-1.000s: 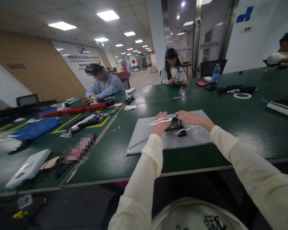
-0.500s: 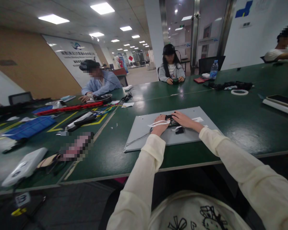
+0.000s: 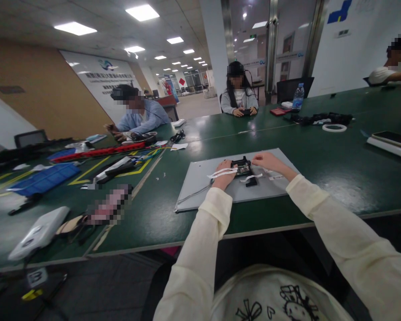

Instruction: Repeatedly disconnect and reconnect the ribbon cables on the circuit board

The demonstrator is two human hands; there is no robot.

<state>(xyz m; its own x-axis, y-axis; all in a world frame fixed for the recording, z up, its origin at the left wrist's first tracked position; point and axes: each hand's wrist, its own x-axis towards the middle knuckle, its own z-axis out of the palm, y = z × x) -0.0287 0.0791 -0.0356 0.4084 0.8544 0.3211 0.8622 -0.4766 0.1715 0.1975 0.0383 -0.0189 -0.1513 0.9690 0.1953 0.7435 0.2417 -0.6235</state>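
Nearest the camera, cream long sleeves with turned-back cuffs (image 3: 215,209) reach over a dark green tabletop (image 3: 190,229) to a flat, light grey rectangular panel (image 3: 195,196), which lies beneath both sets of fingers. A thin grey cable (image 3: 195,195) trails over it, leftward of the left fingers and toward the panel's near corner.

On the near side of the fingertips, a small black block (image 3: 251,182) and a short white strip (image 3: 256,177) lie at the near end of the work piece: a black module with an exposed circuit board (image 3: 243,170), on the panel between the two hands. The left hand (image 3: 223,179) rests against its left edge, long white flat strips (image 3: 222,173) crossing over that hand; whether its fingers grip the module I cannot tell. The right hand (image 3: 266,161) is bent just right of the module's far corner, seemingly clear of it; whether its fingertips pinch anything is too small to tell.

The step in hand looks like handling the module with the left hand bracing it; the next move seems to call for keeping that brace steady and the white strips unsnagged.

Well beyond the right fingers lies a white tape ring (image 3: 334,131).
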